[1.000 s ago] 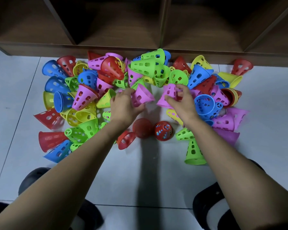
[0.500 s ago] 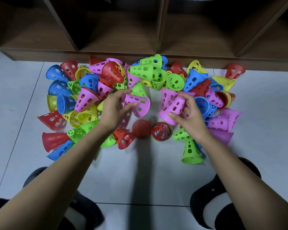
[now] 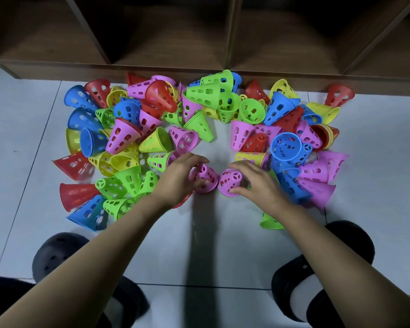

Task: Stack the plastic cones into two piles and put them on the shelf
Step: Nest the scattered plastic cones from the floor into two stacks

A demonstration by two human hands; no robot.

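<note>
Indoor room, likely a playroom or classroom storage corner, though a home is possible. Pale tiled floor [image 3: 21, 162] with grout lines, dark wood cubby shelf [image 3: 152, 67] standing at floor level, big heap of coloured perforated plastic cones [image 3: 204, 93] spread on the floor, person wearing black clogs [image 3: 57, 254].

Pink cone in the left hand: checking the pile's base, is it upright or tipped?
Upright: the pink cone stands wide rim down, narrow end up, held by the left hand.

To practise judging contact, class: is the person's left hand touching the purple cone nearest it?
Touching. The head view shows the left hand gripping the purple cone, fingers over its top, thumb against its side.
</note>
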